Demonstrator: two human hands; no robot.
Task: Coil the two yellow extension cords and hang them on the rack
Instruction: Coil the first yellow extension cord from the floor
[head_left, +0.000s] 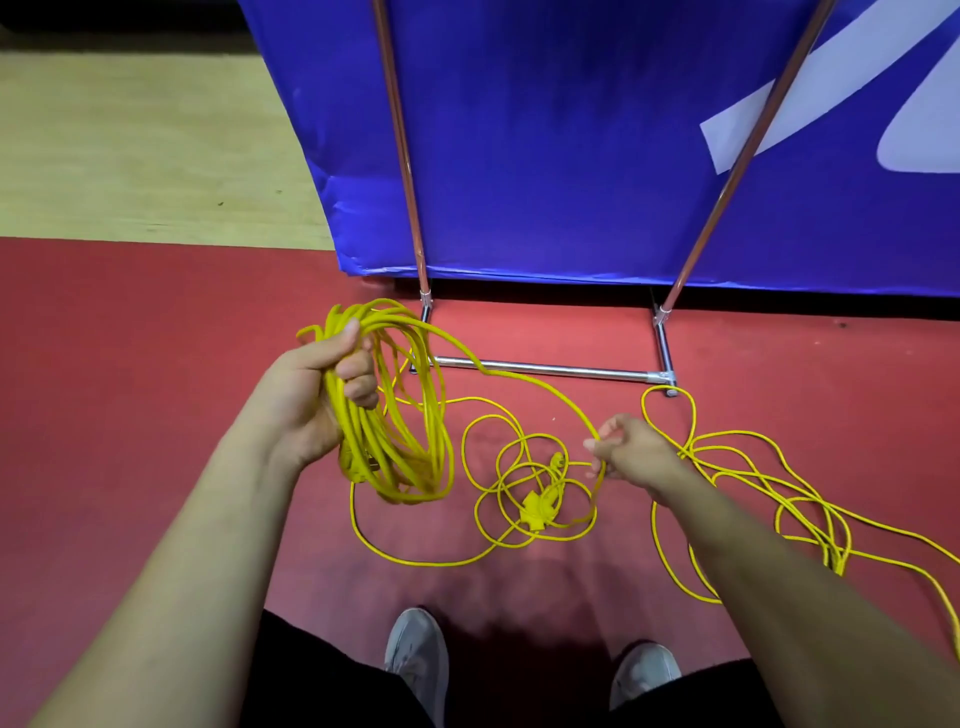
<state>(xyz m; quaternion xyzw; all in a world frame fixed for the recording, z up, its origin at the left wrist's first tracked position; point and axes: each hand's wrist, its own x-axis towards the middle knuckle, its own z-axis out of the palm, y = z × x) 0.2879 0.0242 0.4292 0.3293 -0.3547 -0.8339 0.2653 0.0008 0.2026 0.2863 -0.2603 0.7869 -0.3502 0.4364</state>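
both arms outstretched, left hand (322, 384) gripping, fingers curled, right hand (631, 449) pinching

The red floor (156, 415) carried loose yellow cord (685, 453) in two sprawls: a tangle of loops around a yellow socket block (535, 512) in the middle, and longer loops trailing toward the right edge. The chrome rack base (550, 370) stood just beyond, one loop lying beside its right foot. Two grey shoes (418, 660) stood at the near edge. A tan strip (130, 156) bordered the red at far left.

Blue banner (571, 130) upright on a red floor (156, 322).
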